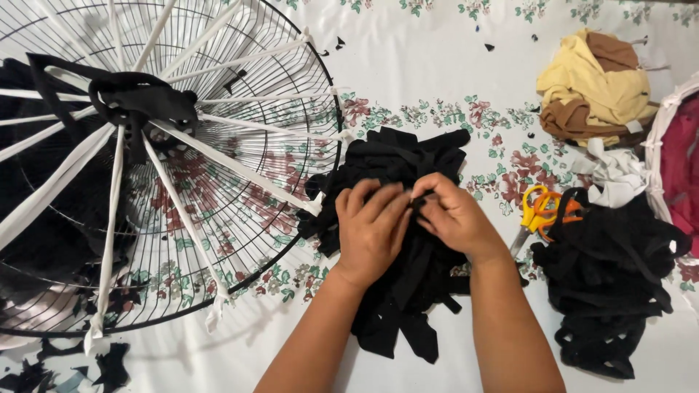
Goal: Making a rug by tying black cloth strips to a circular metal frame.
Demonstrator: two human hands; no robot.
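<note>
A heap of black cloth strips point(397, 164) lies on a white floral sheet point(429, 65) in the middle. My left hand point(370, 229) and my right hand point(455, 215) rest on top of the heap, fingertips meeting and pinching a black strip between them. To the left stands a round black wire fan guard point(218, 218), with white cloth strips point(109, 240) tied from its rim to a black knotted hub point(138, 102).
Yellow-and-orange scissors point(542, 211) lie to the right of my hands. A second pile of black strips point(608, 280) sits at the right, with white scraps point(615, 175) and yellow and brown cloth point(597, 84) behind it. A white basket edge point(659, 145) holds red fabric.
</note>
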